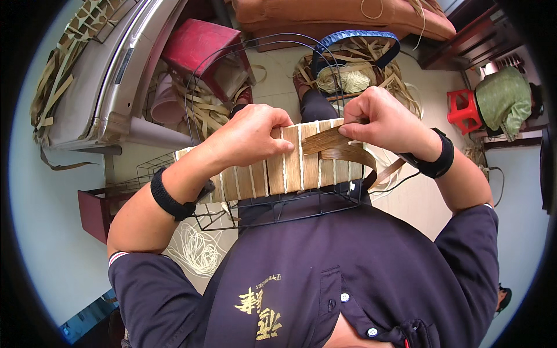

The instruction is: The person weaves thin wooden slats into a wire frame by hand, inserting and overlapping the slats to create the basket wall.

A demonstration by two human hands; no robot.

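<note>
Basket [293,174] side looks largely covered; bare wire [278,218] and a loose strip [326,141] remain. Your left hand [258,129] clasps its edge; your right hand [383,120] pinches the strip.

Pale walls [43,191] flank a light floor [420,206]; a rust-orange sofa [325,17] stands at the far side, a bright red stool [462,111] to the right

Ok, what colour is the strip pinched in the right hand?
The strip is brown, best seen in the head view.
</note>
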